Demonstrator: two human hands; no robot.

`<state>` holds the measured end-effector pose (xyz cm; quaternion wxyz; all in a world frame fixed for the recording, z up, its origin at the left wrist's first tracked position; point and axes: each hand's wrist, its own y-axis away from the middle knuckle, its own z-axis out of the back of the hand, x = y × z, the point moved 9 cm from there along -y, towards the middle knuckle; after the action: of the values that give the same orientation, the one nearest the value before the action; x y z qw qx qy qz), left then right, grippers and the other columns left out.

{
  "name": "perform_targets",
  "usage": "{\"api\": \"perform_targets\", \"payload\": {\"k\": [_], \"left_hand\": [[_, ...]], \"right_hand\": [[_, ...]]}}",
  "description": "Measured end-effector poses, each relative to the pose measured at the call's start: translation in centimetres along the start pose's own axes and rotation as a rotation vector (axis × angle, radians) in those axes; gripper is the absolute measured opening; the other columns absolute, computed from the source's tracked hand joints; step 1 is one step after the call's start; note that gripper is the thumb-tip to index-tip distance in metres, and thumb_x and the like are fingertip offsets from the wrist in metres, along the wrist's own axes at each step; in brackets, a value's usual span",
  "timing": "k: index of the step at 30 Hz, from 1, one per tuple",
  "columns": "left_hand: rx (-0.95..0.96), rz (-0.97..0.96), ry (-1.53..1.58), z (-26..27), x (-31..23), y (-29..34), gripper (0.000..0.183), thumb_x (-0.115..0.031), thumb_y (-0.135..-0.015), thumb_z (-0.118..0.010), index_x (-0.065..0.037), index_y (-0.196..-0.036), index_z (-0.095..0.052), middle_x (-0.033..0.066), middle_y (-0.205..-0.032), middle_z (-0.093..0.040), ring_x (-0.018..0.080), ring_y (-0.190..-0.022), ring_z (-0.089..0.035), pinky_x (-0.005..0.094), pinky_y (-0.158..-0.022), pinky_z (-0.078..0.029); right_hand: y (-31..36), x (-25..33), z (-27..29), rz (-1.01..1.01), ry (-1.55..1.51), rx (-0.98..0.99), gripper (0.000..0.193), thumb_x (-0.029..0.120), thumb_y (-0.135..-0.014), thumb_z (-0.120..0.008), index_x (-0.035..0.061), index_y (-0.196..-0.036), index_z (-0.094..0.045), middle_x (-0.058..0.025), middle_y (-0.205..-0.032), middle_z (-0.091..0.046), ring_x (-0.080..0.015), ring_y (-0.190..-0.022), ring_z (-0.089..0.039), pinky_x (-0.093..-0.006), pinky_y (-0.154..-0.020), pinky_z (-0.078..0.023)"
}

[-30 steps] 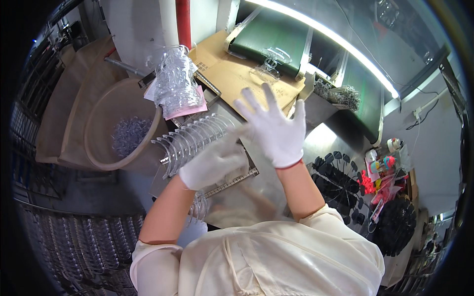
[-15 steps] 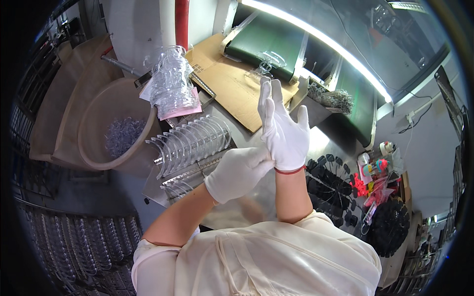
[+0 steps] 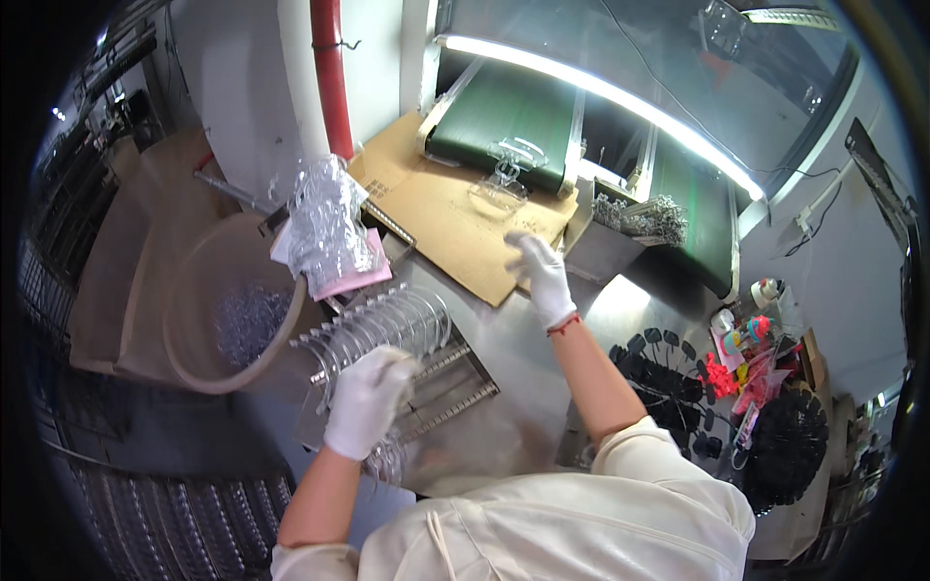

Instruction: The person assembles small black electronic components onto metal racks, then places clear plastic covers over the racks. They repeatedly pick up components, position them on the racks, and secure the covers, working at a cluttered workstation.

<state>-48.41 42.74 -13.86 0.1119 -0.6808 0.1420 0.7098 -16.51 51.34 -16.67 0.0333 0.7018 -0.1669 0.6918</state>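
My left hand (image 3: 366,405), in a white glove, is over the near edge of a slotted metal rack (image 3: 455,392). Its fingers look bent and are smeared by motion, so their grip is unclear. Clear curved plastic pieces (image 3: 392,318) stand in a row along the rack, just beyond that hand. Farther out, my right hand (image 3: 542,281), also gloved, reaches over the steel table with fingers apart and nothing in them. Ahead of it, a clear plastic frame (image 3: 506,176) lies where the green conveyor belt (image 3: 504,111) meets a flat cardboard sheet (image 3: 436,208).
Bagged clear plastic parts (image 3: 334,228) lie at the rack's far left. A large tub (image 3: 179,324) holds small clear pieces. Thin metal parts (image 3: 649,221) fill a box by the second belt. Black round fixtures (image 3: 668,378) and red pieces (image 3: 717,376) are at the right.
My hands have come apart from the right glove's cuff. The left has moved left and down to the rack; the right has lowered, its fingers pointing toward the belt. The view has shifted slightly.
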Motion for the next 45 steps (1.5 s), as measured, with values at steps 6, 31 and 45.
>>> {"api": "perform_targets", "payload": {"k": [6,31,45], "left_hand": [[-0.288,0.167,-0.001,6.3,5.9,2.4,0.019,-0.012,-0.102,-0.056,0.0,-0.094,-0.067,0.0024,-0.067,-0.061,0.0072,-0.06,-0.055,0.0235,-0.056,-0.043],[-0.278,0.219,-0.087,4.4,6.5,1.7,0.067,-0.005,-0.091,-0.069,0.005,-0.151,-0.042,0.0125,-0.118,-0.07,0.008,-0.081,-0.063,0.0215,-0.068,-0.05],[-0.264,0.056,-0.013,3.1,3.2,10.6,0.018,-0.015,-0.1,-0.067,0.0,-0.101,-0.076,0.0018,-0.076,-0.07,0.0039,-0.051,-0.053,0.0203,-0.047,-0.039]], "right_hand": [[-11.9,-12.3,4.9,-0.059,1.22,0.006,0.046,0.034,-0.093,-0.064,0.0154,-0.136,-0.062,-0.0161,-0.137,-0.062,-0.0344,-0.123,-0.061,-0.0419,-0.106,-0.048],[10.8,-2.4,-12.1,-0.686,-1.03,0.435,0.04,0.032,-0.109,-0.046,0.0023,-0.133,-0.057,-0.0149,-0.113,-0.069,-0.0152,-0.08,-0.062,-0.0254,-0.063,-0.05],[21.9,3.6,-14.9,-0.05,0.13,0.552,0.024,0.027,-0.103,-0.062,0.0038,-0.111,-0.065,-0.0049,-0.091,-0.072,-0.0176,-0.079,-0.07,-0.0312,-0.067,-0.056]]}}
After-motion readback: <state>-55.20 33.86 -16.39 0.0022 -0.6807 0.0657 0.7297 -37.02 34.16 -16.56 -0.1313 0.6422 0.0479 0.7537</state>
